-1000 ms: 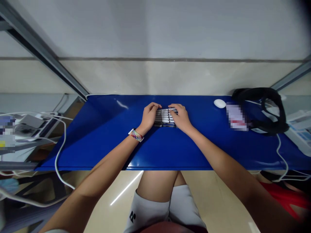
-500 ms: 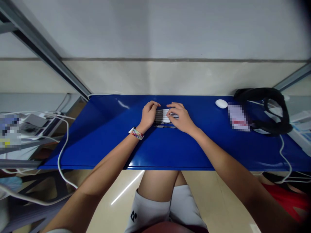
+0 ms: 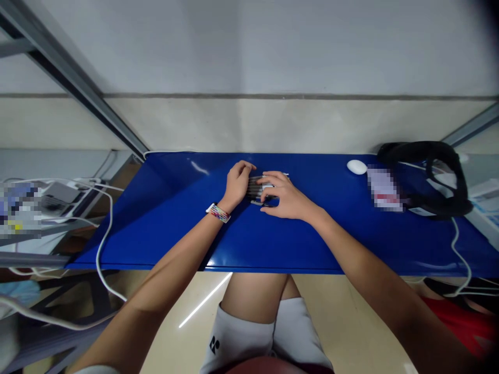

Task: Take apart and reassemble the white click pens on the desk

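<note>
Several slim grey and white pens (image 3: pixel 255 187) lie side by side in a row on the blue table (image 3: pixel 156 218). At their left end is my left hand (image 3: pixel 237 185), with curved fingers resting against the ends; a patterned band is round its wrist. Over the right part of the row sits my right hand (image 3: pixel 286 196), its fingers spread and bent, thumb apart, touching the pens from above. Part of the row is hidden under that hand. One darker pen (image 3: pixel 256 202) lies at the near side of the row, by the right thumb.
On the right of the table are a white mouse (image 3: pixel 356 167), a blurred pale packet (image 3: pixel 384 188) and a black headset-like strap (image 3: pixel 462 179). White cables (image 3: pixel 104 241) hang at the left, near a metal frame post (image 3: pixel 105 114). A wall stands behind.
My right hand has moved slightly towards me and to the left, its thumb lower and further from the fingers. My left hand has hardly moved.
</note>
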Motion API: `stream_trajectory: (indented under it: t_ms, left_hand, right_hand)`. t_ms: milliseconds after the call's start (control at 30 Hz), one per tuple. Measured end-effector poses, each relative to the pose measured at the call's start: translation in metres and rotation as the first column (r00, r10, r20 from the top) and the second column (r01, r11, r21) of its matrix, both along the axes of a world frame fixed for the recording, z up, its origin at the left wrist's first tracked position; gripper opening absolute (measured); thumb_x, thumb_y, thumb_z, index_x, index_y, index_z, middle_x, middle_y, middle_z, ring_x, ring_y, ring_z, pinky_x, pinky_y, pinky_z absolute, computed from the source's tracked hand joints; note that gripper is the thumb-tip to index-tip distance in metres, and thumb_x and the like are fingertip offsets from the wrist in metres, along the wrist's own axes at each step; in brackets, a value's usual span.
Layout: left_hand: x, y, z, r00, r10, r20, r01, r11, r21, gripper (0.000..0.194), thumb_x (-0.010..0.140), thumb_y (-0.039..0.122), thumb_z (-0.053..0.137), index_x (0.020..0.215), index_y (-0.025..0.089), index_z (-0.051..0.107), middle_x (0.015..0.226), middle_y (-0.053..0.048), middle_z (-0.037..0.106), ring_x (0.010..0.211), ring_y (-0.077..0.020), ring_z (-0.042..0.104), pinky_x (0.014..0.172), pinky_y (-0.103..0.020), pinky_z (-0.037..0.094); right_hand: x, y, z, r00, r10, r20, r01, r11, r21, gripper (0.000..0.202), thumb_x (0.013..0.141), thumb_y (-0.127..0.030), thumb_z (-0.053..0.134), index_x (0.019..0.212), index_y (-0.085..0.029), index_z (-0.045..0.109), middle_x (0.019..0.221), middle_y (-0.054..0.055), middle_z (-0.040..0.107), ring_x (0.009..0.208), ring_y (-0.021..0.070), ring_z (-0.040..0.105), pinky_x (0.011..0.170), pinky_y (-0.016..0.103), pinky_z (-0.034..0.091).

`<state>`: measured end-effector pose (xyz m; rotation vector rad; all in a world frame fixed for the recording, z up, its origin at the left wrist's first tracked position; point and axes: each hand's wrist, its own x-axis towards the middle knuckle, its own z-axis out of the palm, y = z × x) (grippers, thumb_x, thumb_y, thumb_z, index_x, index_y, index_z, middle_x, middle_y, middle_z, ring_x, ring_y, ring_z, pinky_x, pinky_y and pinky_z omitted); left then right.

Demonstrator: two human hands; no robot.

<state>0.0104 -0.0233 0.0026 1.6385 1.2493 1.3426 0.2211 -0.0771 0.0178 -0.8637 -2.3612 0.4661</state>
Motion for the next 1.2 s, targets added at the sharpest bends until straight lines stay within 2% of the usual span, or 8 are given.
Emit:
stream_trajectory:
  t_ms: [167, 300, 400, 500, 833, 967, 1100, 1200]
  left_hand:
    - [0.0, -0.002, 0.002, 1.0, -0.009, 0.0, 0.009, 1.0, 0.004, 0.021, 0.099, 0.029, 0.052, 0.087, 0.023, 0.069, 0.103, -0.006, 0.076, 0.103, -0.0235, 0.068, 0.099, -0.037, 0.049]
    - [0.0, -0.006, 0.01, 0.996, -0.073, 0.053, 0.07, 0.997, 0.043, 0.022, 0.102, 0.035, 0.057, 0.091, 0.023, 0.071, 0.104, -0.006, 0.077, 0.106, -0.0234, 0.07, 0.101, -0.036, 0.051]
    - [0.001, -0.011, 0.018, 0.981, -0.18, 0.077, 0.175, 0.982, 0.069, 0.034, 0.106, 0.043, 0.054, 0.091, 0.022, 0.076, 0.099, -0.007, 0.077, 0.101, -0.0232, 0.07, 0.099, -0.036, 0.052]
    - [0.002, -0.015, 0.023, 0.967, -0.245, 0.074, 0.243, 0.969, 0.043, 0.043, 0.107, 0.05, 0.053, 0.09, 0.021, 0.079, 0.095, -0.008, 0.078, 0.095, -0.0233, 0.07, 0.093, -0.036, 0.053]
    - [0.002, -0.016, 0.022, 0.95, -0.313, 0.01, 0.312, 0.949, 0.052, 0.021, 0.092, 0.041, 0.081, 0.096, 0.02, 0.081, 0.1, -0.008, 0.081, 0.091, -0.0205, 0.073, 0.086, -0.035, 0.055]
    - [-0.002, -0.008, 0.016, 0.955, -0.274, 0.113, 0.273, 0.962, 0.026, 0.026, 0.089, 0.044, 0.084, 0.097, 0.019, 0.08, 0.097, -0.008, 0.082, 0.089, -0.0204, 0.074, 0.082, -0.033, 0.057]
    - [-0.005, -0.002, 0.012, 0.964, -0.225, 0.141, 0.22, 0.974, 0.046, 0.025, 0.09, 0.043, 0.084, 0.097, 0.019, 0.079, 0.094, -0.007, 0.081, 0.09, -0.0208, 0.075, 0.085, -0.035, 0.058]
    - [-0.007, 0.0, 0.012, 0.968, -0.219, 0.124, 0.212, 0.975, 0.065, 0.023, 0.091, 0.04, 0.083, 0.099, 0.019, 0.078, 0.095, -0.006, 0.081, 0.091, -0.0202, 0.075, 0.086, -0.034, 0.058]
  right_hand:
    - [0.002, 0.002, -0.004, 1.0, -0.003, 0.029, 0.004, 1.0, -0.004, 0.008, 0.085, -0.029, 0.086, 0.081, -0.03, 0.079, 0.146, 0.007, 0.069, 0.159, 0.0372, 0.041, 0.128, 0.069, 0.038]
    - [0.0, 0.006, -0.005, 0.991, -0.039, -0.124, 0.037, 0.999, -0.016, 0.007, 0.086, -0.027, 0.082, 0.082, -0.029, 0.078, 0.136, 0.006, 0.076, 0.15, 0.0348, 0.053, 0.125, 0.063, 0.044]
    - [0.002, 0.009, 0.0, 0.955, -0.138, -0.263, 0.134, 0.99, -0.032, 0.004, 0.09, -0.027, 0.078, 0.088, -0.029, 0.075, 0.123, 0.006, 0.081, 0.138, 0.0331, 0.063, 0.119, 0.059, 0.05]
    - [0.006, 0.01, 0.004, 0.924, -0.273, -0.268, 0.263, 0.962, -0.072, 0.002, 0.093, -0.029, 0.073, 0.093, -0.03, 0.074, 0.11, 0.005, 0.081, 0.117, 0.031, 0.072, 0.107, 0.052, 0.057]
    - [0.013, 0.015, 0.0, 0.9, -0.379, -0.215, 0.372, 0.925, -0.073, 0.014, 0.1, -0.042, 0.071, 0.098, -0.028, 0.074, 0.086, 0.003, 0.074, 0.086, 0.0252, 0.069, 0.079, 0.039, 0.053]
    - [0.016, 0.02, 0.003, 0.806, -0.481, -0.346, 0.422, 0.876, -0.235, 0.019, 0.096, -0.044, 0.074, 0.094, -0.025, 0.076, 0.078, 0.002, 0.071, 0.074, 0.0203, 0.066, 0.072, 0.035, 0.05]
    - [0.021, 0.027, 0.004, 0.638, -0.537, -0.551, 0.238, 0.819, -0.523, 0.023, 0.091, -0.046, 0.076, 0.094, -0.023, 0.076, 0.077, 0.003, 0.073, 0.071, 0.018, 0.066, 0.066, 0.032, 0.051]
    - [0.023, 0.03, 0.002, 0.56, -0.578, -0.593, 0.141, 0.772, -0.62, 0.026, 0.087, -0.047, 0.082, 0.096, -0.023, 0.077, 0.083, 0.005, 0.076, 0.071, 0.0174, 0.066, 0.065, 0.032, 0.052]
